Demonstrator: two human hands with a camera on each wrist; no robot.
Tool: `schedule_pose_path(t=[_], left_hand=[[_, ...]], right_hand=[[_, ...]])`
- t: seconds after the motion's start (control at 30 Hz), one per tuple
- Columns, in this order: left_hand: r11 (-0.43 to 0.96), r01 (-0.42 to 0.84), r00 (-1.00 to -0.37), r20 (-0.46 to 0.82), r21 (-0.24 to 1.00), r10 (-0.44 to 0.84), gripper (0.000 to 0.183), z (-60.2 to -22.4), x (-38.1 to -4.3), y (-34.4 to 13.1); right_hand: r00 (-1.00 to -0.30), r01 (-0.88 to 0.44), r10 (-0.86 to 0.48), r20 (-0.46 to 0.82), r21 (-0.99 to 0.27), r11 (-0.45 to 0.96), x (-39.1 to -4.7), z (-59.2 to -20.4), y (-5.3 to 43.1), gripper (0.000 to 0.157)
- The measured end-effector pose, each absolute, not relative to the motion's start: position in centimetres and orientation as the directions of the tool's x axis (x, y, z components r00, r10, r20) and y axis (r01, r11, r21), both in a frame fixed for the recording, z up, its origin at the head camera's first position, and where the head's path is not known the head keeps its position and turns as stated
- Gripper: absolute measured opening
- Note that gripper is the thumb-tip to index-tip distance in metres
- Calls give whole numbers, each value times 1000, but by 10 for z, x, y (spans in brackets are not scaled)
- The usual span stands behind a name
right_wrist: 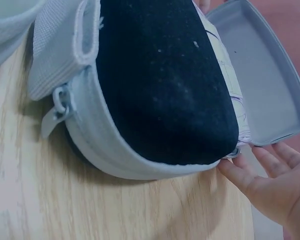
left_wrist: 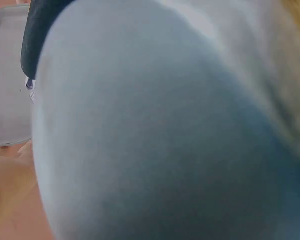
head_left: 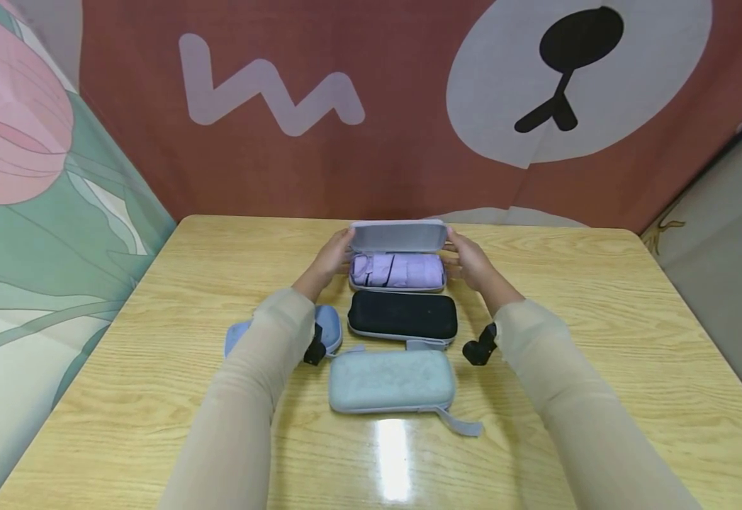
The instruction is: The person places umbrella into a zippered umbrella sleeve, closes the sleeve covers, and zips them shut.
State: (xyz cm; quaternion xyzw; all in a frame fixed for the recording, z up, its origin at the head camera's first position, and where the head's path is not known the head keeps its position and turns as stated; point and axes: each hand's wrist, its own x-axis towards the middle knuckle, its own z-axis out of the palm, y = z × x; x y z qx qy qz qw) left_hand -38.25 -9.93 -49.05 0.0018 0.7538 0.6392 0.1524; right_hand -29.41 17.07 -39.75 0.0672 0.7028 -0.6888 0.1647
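A small case (head_left: 398,289) lies unzipped toward the table's back edge, its grey-lined lid (head_left: 399,239) raised. Inside is a folded lilac umbrella (head_left: 402,270). My left hand (head_left: 331,256) touches the left end of the case and lid. At the opposite end, my right hand (head_left: 473,262) has its thumb at the lid's edge and its other fingers beside the case. In the right wrist view, the right fingers (right_wrist: 272,160) look nearly straight against the lid's rim. The left wrist view is mostly blocked by a blurred pale-blue surface (left_wrist: 155,115).
A black case (head_left: 402,315) with a grey rim lies just in front, then a pale blue-green case (head_left: 392,381) with a strap. A blue case (head_left: 329,327) is partly hidden by my left sleeve. Wooden tabletop (head_left: 600,319) extends on both sides; a printed curtain (head_left: 281,170) hangs behind.
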Motion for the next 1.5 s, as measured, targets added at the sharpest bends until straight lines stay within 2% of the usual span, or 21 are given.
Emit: schedule_pose_path(t=[0.17,0.3,0.4,0.5,0.67,0.77,0.97,1.13,1.33,1.4,1.5], left_hand=[[147,-211,-946,-239,966,218,66,-501,-388,-103],[162,-208,-948,-239,965,209,69,-526,-407,-107],[122,-199,-949,-223,972,224,72,-539,-415,-111],[138,-211,-948,-237,968,211,70,-504,-385,-105],[180,-265,-932,-300,947,203,59,-397,-299,-87],[188,-252,-929,-291,949,228,57,-375,-280,-86],[205,-247,-928,-292,947,230,52,-386,-286,-88],[249,-254,-928,-308,935,210,47,-385,-283,-86],[277,-148,-943,-220,949,250,55,-459,-335,-100],[295,-142,-942,-221,945,253,57,-469,-342,-102],[351,-144,-944,-235,925,232,55,-447,-324,-97]], right_hand=[[-934,337,-114,-338,-941,25,-292,-397,171,68],[-938,335,-92,-335,-942,17,-289,-397,171,69],[-940,330,-86,-330,-944,16,-287,-397,170,67],[-940,331,-84,-332,-943,21,-285,-397,170,65],[-938,330,-94,-332,-943,34,-284,-398,170,64],[-939,322,-103,-327,-945,57,-282,-398,170,62],[-936,327,-139,-324,-945,-1,-278,-398,172,50],[-934,314,-185,-307,-949,-14,-276,-401,174,50],[-932,302,-201,-303,-953,36,-274,-404,176,52],[-932,297,-201,-302,-953,56,-274,-406,176,53],[-931,296,-194,-308,-951,88,-274,-408,176,54]])
